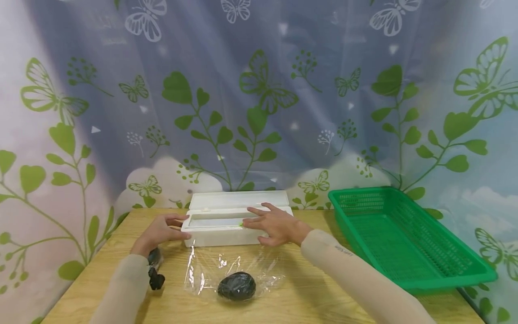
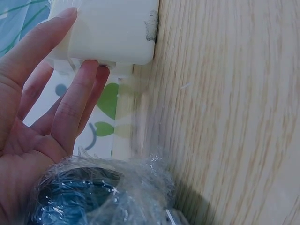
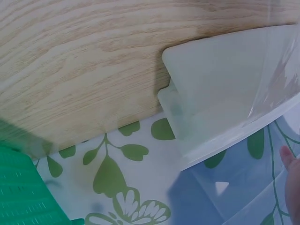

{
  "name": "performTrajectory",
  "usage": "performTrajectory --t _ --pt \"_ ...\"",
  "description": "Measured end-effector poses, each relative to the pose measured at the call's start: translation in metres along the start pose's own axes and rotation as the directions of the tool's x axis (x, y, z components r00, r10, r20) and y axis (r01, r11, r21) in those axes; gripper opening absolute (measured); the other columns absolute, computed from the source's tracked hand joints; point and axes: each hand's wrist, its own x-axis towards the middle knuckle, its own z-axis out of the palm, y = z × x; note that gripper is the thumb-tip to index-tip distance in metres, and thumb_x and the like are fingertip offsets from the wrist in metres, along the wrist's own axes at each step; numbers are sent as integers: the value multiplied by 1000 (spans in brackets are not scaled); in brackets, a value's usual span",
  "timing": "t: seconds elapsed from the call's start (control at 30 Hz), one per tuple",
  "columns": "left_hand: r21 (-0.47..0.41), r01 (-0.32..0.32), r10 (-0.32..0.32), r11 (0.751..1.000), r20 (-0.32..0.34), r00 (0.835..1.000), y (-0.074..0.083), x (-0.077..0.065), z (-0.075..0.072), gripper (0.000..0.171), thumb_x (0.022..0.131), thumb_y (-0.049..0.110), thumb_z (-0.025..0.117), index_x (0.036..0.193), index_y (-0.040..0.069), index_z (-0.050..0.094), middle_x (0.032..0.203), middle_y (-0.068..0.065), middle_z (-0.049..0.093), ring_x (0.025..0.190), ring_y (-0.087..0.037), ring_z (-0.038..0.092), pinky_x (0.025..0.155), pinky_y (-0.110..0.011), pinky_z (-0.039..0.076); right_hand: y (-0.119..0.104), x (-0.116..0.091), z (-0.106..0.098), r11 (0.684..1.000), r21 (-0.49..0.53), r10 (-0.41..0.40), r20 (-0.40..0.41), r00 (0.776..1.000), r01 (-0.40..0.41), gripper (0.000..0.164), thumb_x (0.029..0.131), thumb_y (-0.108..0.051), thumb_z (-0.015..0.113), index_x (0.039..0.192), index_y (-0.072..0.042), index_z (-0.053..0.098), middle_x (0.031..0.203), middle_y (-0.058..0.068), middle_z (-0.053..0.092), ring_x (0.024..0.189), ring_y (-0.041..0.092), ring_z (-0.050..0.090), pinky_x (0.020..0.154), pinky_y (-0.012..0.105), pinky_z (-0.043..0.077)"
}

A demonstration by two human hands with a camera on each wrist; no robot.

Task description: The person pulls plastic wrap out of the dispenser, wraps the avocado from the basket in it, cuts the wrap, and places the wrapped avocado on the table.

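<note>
A white cling film dispenser (image 1: 226, 237) stands at the back of the table with its lid (image 1: 238, 199) raised. My left hand (image 1: 157, 231) grips its left end, thumb at the front and fingers round the side. Over the right part of the dispenser lies my right hand (image 1: 279, 226), fingers stretched out, fingertips at a small green piece (image 1: 241, 224) on the front edge. Clear cling film (image 1: 198, 272) spreads from the dispenser toward me. On it rests a dark, egg-shaped fruit like an avocado (image 1: 237, 286). Below the left palm sits a dark thing wrapped in film (image 2: 79, 197).
A green plastic basket (image 1: 408, 243) stands on the right of the wooden table (image 1: 315, 292). Behind the dispenser hangs a curtain (image 1: 323, 135) printed with leaves and butterflies. A small black object (image 1: 156, 279) shows beside the left wrist.
</note>
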Motion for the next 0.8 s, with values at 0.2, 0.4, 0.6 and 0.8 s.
performTrajectory --t 0.2,0.4,0.6,0.8 --pt "-17 -18 18 1000 9 1000 1 1 1 71 81 22 90 142 3 60 133 -29 65 119 -35 66 93 -42 59 2 -7 0 1000 4 13 14 1000 -13 61 98 -38 55 156 -23 46 161 -6 47 158 26 29 124 58 31" --pt "-12 -13 13 1000 0 1000 1 -1 1 71 81 22 90 142 3 60 132 -29 65 118 -34 66 92 -42 59 4 -14 1 1000 19 15 -5 1000 -15 60 97 -37 56 155 -22 49 159 -5 50 157 28 31 123 60 31" --pt "-15 -6 6 1000 2 1000 2 -3 1 70 81 22 90 142 3 61 134 -29 65 121 -37 65 94 -46 58 10 -24 1 999 14 29 -16 999 -29 56 96 -34 54 152 -23 53 155 -8 54 156 28 33 122 60 33" --pt "-12 -13 13 1000 -3 1000 3 -3 1 70 81 21 90 142 3 61 134 -29 64 121 -38 65 94 -46 59 17 -33 -3 999 11 32 -22 999 -31 52 97 -31 53 147 -23 59 148 -9 60 155 29 36 121 60 35"
